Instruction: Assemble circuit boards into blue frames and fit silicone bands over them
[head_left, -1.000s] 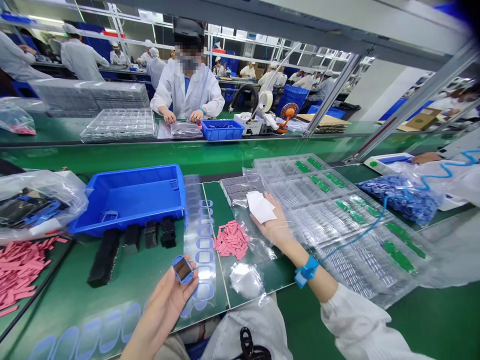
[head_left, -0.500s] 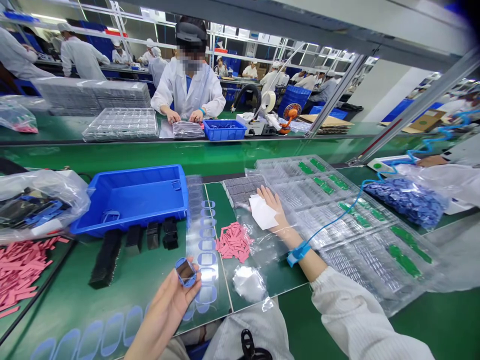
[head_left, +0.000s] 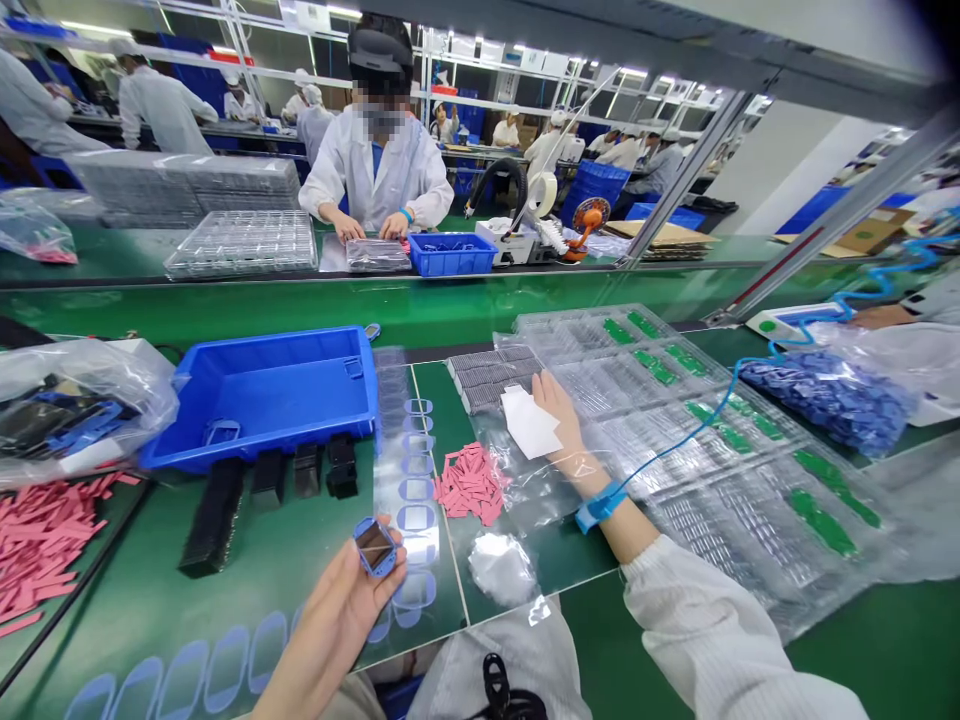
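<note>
My left hand [head_left: 341, 610] pinches a small blue-framed screen part [head_left: 374, 546] and holds it over a clear film strip [head_left: 405, 470] printed with blue frames. My right hand [head_left: 564, 432] reaches forward into a clear plastic bag [head_left: 525, 480]. Its fingers lie on a white cloth [head_left: 529, 423] beside a stack of dark trays [head_left: 491, 373]. A blue wrist strap [head_left: 600, 506] with a coiled cord circles my right wrist. A heap of pink tabs [head_left: 471, 483] lies between my two hands.
A blue bin [head_left: 262, 395] stands at the left, with black blocks [head_left: 270, 485] in front of it. Clear blister trays with green parts [head_left: 705, 440] fill the right. A bag of blue parts [head_left: 832, 395] lies far right. Across the green belt a person in white works.
My right hand has slid a little further forward onto the white cloth inside the bag. My left hand keeps the blue-framed part almost still.
</note>
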